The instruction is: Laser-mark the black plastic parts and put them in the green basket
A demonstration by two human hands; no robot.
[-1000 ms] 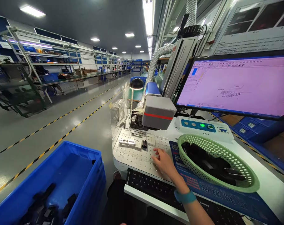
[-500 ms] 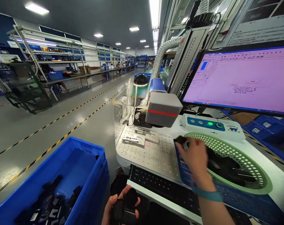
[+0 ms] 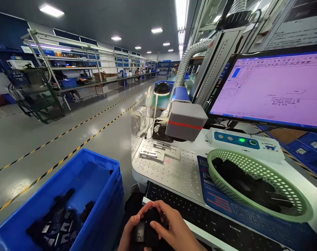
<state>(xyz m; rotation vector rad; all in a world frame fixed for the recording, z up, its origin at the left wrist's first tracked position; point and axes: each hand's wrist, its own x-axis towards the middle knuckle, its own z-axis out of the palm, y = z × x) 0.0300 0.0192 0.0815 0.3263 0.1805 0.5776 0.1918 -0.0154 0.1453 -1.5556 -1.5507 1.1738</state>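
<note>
Low in the view, in front of the keyboard point(image 3: 216, 223), both my hands are closed on a small black part point(image 3: 145, 232). My left hand point(image 3: 129, 230) cups it from below and the left. My right hand point(image 3: 174, 230) covers its right side with fingers curled over the top. The metal fixture point(image 3: 158, 153) under the grey laser head point(image 3: 186, 121) holds no part, and a red dot glows beside it. A green basket point(image 3: 252, 167) of black parts stands on the right of the bench.
A blue bin point(image 3: 69, 195) with several black parts sits at lower left. A monitor point(image 3: 273, 90) with a pink screen stands at right, a control panel point(image 3: 239, 139) with a green light below it. Shelving racks line the aisle beyond yellow-black floor tape.
My right hand took a black part from the fixture, passed over the basket and came down to join my left hand, which rose into view holding a black part.
</note>
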